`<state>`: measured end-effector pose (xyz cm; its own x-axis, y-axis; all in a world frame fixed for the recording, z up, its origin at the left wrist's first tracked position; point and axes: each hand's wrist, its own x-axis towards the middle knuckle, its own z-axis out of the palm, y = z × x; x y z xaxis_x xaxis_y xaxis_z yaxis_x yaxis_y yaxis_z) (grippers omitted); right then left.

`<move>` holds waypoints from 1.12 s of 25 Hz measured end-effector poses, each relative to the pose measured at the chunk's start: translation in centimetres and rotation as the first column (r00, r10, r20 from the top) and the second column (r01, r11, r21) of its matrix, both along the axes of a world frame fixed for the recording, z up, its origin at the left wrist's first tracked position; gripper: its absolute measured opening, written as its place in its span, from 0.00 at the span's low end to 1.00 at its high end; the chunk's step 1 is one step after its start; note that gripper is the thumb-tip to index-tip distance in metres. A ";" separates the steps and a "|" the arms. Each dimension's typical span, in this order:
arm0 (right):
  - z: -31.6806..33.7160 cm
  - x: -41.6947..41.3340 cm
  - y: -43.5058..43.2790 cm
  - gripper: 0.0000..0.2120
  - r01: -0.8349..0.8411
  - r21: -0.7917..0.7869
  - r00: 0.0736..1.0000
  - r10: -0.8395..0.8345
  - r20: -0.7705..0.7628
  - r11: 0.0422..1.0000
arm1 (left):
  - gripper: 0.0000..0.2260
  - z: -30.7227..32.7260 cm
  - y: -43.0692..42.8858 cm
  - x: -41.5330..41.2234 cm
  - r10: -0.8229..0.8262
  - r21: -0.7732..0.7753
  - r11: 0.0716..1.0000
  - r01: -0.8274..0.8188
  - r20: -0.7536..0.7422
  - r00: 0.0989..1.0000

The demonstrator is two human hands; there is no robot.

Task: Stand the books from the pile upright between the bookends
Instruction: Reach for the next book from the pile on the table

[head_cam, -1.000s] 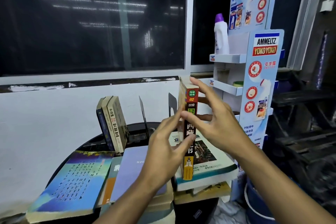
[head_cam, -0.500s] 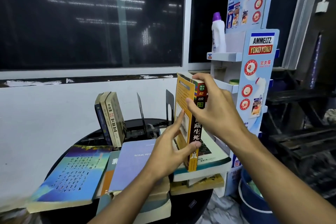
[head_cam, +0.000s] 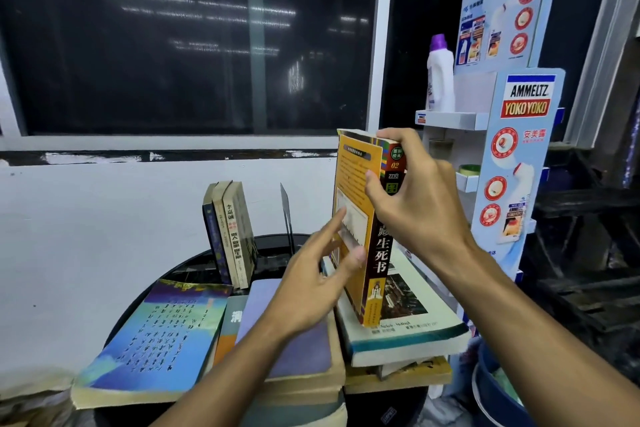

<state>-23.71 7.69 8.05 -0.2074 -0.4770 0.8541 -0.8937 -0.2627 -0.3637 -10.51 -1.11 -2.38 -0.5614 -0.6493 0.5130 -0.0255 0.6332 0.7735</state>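
Observation:
My right hand (head_cam: 412, 204) grips a thick orange book (head_cam: 355, 218) with a dark spine by its top, holding it upright above the pile of flat books (head_cam: 398, 329). My left hand (head_cam: 311, 284) touches the book's orange cover with straight fingers. Three books (head_cam: 228, 236) stand upright at the back of the round black table (head_cam: 194, 263), leaning slightly. One thin dark bookend (head_cam: 286, 215) stands to their right, with a gap between. A second bookend is hidden behind the held book.
Flat books cover the table's front: a blue-yellow one (head_cam: 152, 340) on the left and a purple one (head_cam: 294, 340) under my left forearm. A white display rack (head_cam: 512, 149) with a bottle (head_cam: 440, 76) stands close on the right. A white wall and dark window lie behind.
The orange book has risen and turned so its orange cover faces left. My right hand shifted up to its top edge, and my left hand's fingers straightened against the cover.

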 end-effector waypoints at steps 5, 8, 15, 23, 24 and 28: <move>1.1 2.0 -3.3 0.19 -0.066 -0.031 0.998 0.066 -0.013 0.997 | 0.29 1.5 -6.2 4.0 0.236 -0.088 0.968 -0.237 -0.023 0.971; 1.0 3.1 -5.7 0.19 -0.101 -0.021 0.995 0.101 -0.008 0.995 | 0.29 1.7 -10.4 6.4 0.404 -0.185 0.898 -0.399 -0.009 0.915; -0.6 5.2 -12.2 0.20 -0.148 0.008 0.989 0.148 0.011 0.989 | 0.31 1.6 -17.6 9.3 0.656 -0.372 0.737 -0.565 0.187 0.732; -3.1 6.4 -19.4 0.21 -0.165 0.005 0.986 0.165 -0.001 0.986 | 0.30 -0.2 -21.1 9.9 0.630 -0.349 0.772 -0.532 0.304 0.715; -3.5 6.4 -20.2 0.21 -0.165 0.004 0.986 0.165 -0.001 0.986 | 0.30 -0.4 -21.3 9.9 0.619 -0.339 0.780 -0.527 0.289 0.730; -4.7 6.6 -22.8 0.23 -0.169 0.007 0.986 0.169 0.004 0.986 | 0.30 -1.3 -21.6 9.9 0.602 -0.339 0.785 -0.519 0.217 0.769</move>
<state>-17.09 -15.08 3.39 -0.1258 -0.5116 0.8500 -0.8354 -0.4074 -0.3689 -0.63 -22.72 -3.65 -0.2867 -0.7712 0.5683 -0.6374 0.5964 0.4879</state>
